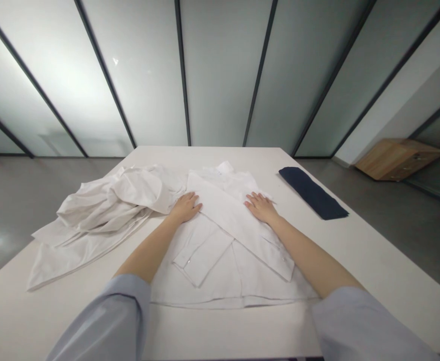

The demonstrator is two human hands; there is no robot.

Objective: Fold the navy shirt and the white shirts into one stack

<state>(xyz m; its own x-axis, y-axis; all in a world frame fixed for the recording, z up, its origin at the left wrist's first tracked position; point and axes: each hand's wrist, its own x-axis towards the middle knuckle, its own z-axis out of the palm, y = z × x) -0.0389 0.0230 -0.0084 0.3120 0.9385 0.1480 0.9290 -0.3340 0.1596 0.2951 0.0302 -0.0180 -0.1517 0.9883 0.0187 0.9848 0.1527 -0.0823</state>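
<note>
A white shirt (220, 250) lies flat on the white table (374, 250), its sleeves folded across the body. My left hand (185, 206) rests flat on the shirt's left side, fingers stretched out. On the shirt's right side, near the collar, my right hand (261, 206) also lies flat with fingers apart. Neither hand holds anything.
A crumpled heap of white garments (103, 210) lies left of the shirt, reaching the table's left edge. A folded dark blue cloth (312, 193) sits at the back right. Frosted glass panels stand behind the table; a wooden box (398, 158) sits on the floor, right.
</note>
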